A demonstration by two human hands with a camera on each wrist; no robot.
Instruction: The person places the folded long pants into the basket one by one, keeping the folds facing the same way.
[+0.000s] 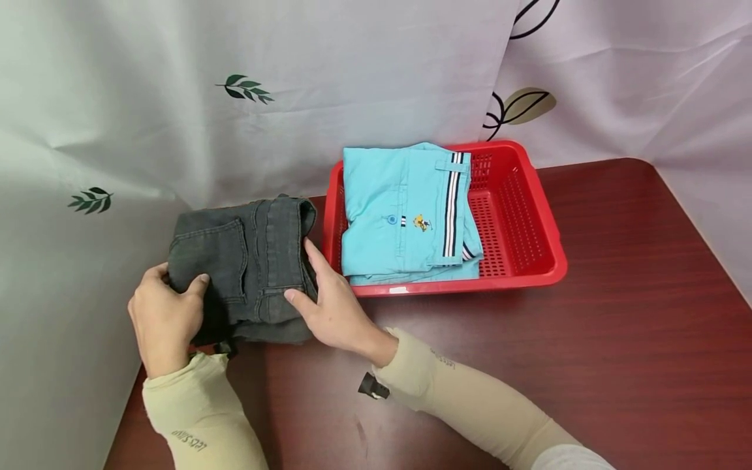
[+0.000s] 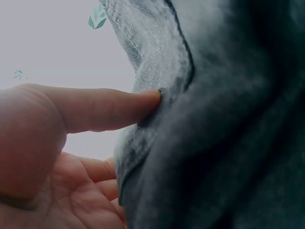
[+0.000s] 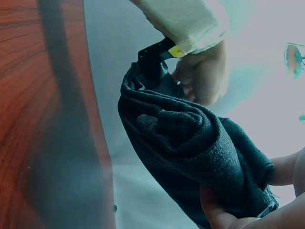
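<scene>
Both hands hold a folded pair of dark grey jeans [image 1: 220, 258], waistband toward the right, beside the basket in the head view. My left hand [image 1: 166, 312] grips the left edge, thumb on top near the back pocket. The left wrist view shows that thumb [image 2: 114, 107] pressing into the denim. At the waistband end, my right hand [image 1: 337, 313] holds the jeans with its thumb on top; its other fingers are partly hidden. In the right wrist view, the folded layers of the jeans [image 3: 190, 138] show from the side, raised above the table.
A red plastic basket [image 1: 531, 209] with perforated walls stands at the back of the dark red wooden table [image 1: 617, 313]. Folded light blue trousers [image 1: 373, 189] fill its left part. A white curtain [image 1: 329, 59] with leaf prints hangs behind and at the left.
</scene>
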